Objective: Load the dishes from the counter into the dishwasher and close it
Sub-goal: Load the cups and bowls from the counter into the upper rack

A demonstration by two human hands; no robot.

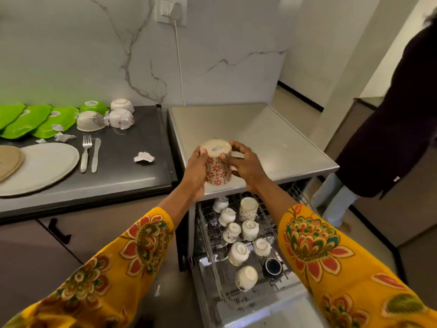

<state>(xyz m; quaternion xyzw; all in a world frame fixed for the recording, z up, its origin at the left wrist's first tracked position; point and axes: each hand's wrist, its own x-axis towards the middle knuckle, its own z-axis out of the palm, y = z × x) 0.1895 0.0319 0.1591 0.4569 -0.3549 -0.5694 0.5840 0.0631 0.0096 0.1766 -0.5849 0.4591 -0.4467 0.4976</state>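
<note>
I hold a white mug with red flower patterns (217, 170) upside down, above the front edge of the dishwasher top (260, 129). My left hand (197, 166) grips its left side and my right hand (247, 164) grips its right side, thumb on the base. Below, the pulled-out upper rack (267, 209) of the open dishwasher holds several upturned white cups (249, 229) and a dark cup (272, 267). On the dark counter (132, 169) to the left lie green plates (54, 121), upturned bowls (91, 120), a large white oval plate (45, 166), a fork (85, 151) and a knife (96, 153).
Crumpled bits of paper (143, 157) lie on the counter. A woven mat (9, 159) sits at the left edge. Another person in dark clothes (397, 119) stands to the right of the dishwasher. A cable (179, 62) hangs from a wall socket.
</note>
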